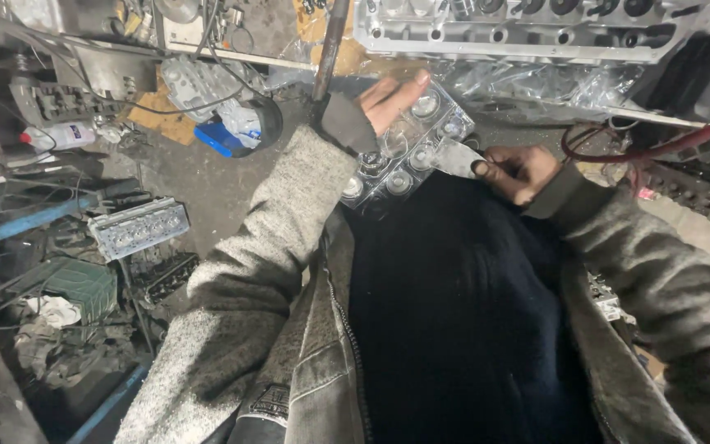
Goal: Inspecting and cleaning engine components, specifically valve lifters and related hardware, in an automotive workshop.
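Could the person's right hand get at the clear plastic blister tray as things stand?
Probably yes. The right hand is already at the clear blister tray's near edge, pinching a grey flap there, with nothing between them. The left hand supports the tray from the other side.
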